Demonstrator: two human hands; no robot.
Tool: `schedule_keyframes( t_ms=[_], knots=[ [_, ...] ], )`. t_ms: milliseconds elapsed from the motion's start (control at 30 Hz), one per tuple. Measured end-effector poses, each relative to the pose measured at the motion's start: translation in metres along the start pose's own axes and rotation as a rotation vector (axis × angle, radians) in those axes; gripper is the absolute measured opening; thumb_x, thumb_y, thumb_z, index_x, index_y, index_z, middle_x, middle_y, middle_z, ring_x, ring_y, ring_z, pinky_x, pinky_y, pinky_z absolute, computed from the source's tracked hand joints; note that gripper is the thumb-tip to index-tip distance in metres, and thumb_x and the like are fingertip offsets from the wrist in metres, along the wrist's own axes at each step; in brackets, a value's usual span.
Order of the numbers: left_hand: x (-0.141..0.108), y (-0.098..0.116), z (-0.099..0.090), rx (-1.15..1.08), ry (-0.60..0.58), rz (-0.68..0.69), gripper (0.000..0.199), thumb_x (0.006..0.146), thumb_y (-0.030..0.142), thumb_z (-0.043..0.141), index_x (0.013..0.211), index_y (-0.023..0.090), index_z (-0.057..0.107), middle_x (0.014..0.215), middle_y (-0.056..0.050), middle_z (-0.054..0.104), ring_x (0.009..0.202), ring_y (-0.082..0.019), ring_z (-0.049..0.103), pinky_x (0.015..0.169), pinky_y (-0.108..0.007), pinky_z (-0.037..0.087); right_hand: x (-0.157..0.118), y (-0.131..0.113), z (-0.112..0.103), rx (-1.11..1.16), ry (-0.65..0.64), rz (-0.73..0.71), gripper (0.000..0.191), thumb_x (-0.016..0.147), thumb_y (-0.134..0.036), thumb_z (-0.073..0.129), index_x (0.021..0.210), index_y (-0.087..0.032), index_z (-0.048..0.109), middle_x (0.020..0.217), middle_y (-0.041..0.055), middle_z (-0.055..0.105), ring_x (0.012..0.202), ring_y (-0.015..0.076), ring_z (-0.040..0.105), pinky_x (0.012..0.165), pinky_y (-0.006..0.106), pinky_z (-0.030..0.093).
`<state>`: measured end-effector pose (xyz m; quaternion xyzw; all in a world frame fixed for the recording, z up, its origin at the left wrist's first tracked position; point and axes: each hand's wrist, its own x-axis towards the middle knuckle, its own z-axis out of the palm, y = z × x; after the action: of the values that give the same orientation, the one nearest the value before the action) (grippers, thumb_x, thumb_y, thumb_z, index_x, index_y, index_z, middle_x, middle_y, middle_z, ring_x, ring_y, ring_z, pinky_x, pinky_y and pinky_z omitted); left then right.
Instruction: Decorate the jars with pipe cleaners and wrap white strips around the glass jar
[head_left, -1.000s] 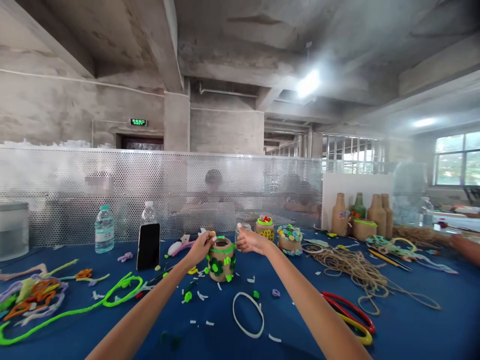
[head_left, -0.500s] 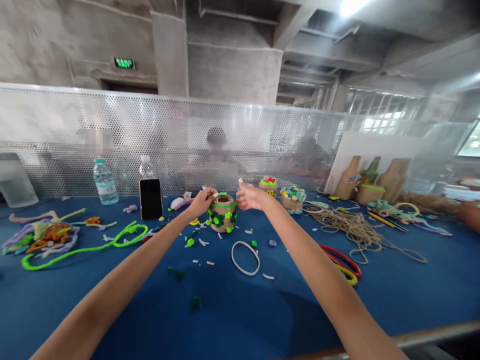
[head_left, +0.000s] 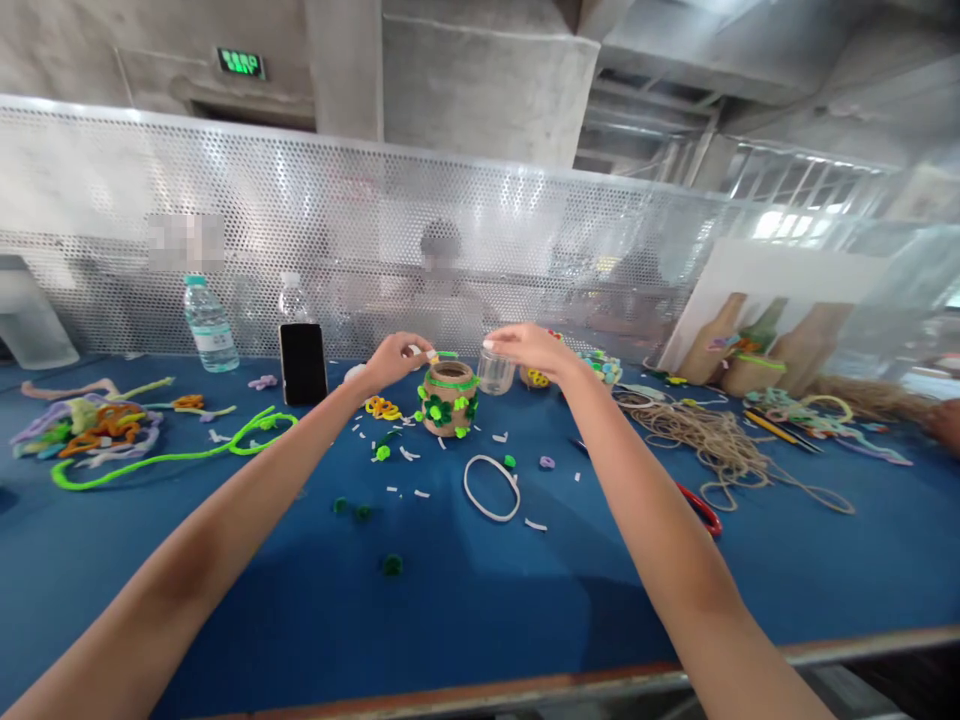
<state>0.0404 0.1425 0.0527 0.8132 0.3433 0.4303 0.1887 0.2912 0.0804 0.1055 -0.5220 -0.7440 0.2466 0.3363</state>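
A twine-wrapped jar (head_left: pixel 448 402) with green flowers round it and a green band at its neck stands upright on the blue table (head_left: pixel 450 620). My left hand (head_left: pixel 401 360) is just left of and above its rim, thumb and finger pinched at one end of a short green strip (head_left: pixel 448 354). My right hand (head_left: pixel 529 350) is right of the jar with fingers bent over a clear glass (head_left: pixel 496 372); whether it touches the glass or holds something small, I cannot make out. A white ring (head_left: pixel 491 488) lies in front of the jar.
Fuzzy wires (head_left: pixel 94 430), a phone (head_left: pixel 303 364) and bottles (head_left: pixel 211 328) are on the left. Twine (head_left: pixel 697 440), red-handled scissors (head_left: pixel 699 508) and wrapped bottles (head_left: pixel 716 338) are on the right. A perforated screen (head_left: pixel 337 240) stands behind. Another person's hand (head_left: pixel 946 425) shows at the right edge.
My right hand has moved up and away from the jar's right side, and the clear glass now shows. My left hand has shifted left and up off the rim. The camera view has tilted down.
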Motion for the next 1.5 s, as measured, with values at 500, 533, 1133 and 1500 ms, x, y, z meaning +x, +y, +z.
schedule_keyframes(
  t_ms=[500,533,1133,1500],
  knots=[
    [-0.008,0.020,-0.016,0.054,-0.318,0.041,0.019,0.067,0.033,0.071,0.072,0.015,0.074,0.067,-0.001,0.063,0.057,-0.009,0.047,0.054,-0.022,0.031,0.003,-0.014,0.024,-0.347,-0.300,-0.227,0.031,0.075,-0.024,0.073,0.105,-0.018,0.072,0.114,0.0058,0.069,0.106,0.0237,0.062,0.092,0.032,0.043],
    [-0.009,0.018,-0.016,0.046,-0.315,0.032,0.019,0.067,0.033,0.071,0.072,0.015,0.074,0.066,-0.001,0.062,0.056,-0.009,0.046,0.053,-0.022,0.031,0.005,-0.013,0.025,-0.345,-0.310,-0.232,0.031,0.074,-0.024,0.074,0.105,-0.019,0.072,0.114,0.0054,0.069,0.105,0.0235,0.062,0.092,0.032,0.043],
    [-0.014,0.008,-0.005,-0.033,-0.336,0.015,0.013,0.069,0.026,0.067,0.065,0.014,0.068,0.062,-0.003,0.063,0.058,-0.011,0.052,0.056,-0.023,0.039,0.008,-0.012,0.050,-0.424,-0.234,-0.233,0.027,0.079,-0.039,0.065,0.079,-0.012,0.072,0.064,0.0000,0.058,0.060,0.0107,0.046,0.057,0.024,0.029],
    [-0.011,0.011,-0.013,0.077,-0.343,0.087,0.013,0.069,0.028,0.071,0.070,0.016,0.075,0.071,-0.004,0.066,0.061,-0.011,0.053,0.057,-0.023,0.038,0.016,-0.003,0.060,-0.476,-0.207,-0.281,0.018,0.077,-0.023,0.058,0.081,-0.012,0.072,0.069,0.0020,0.062,0.063,0.0113,0.047,0.058,0.022,0.030]
  ],
)
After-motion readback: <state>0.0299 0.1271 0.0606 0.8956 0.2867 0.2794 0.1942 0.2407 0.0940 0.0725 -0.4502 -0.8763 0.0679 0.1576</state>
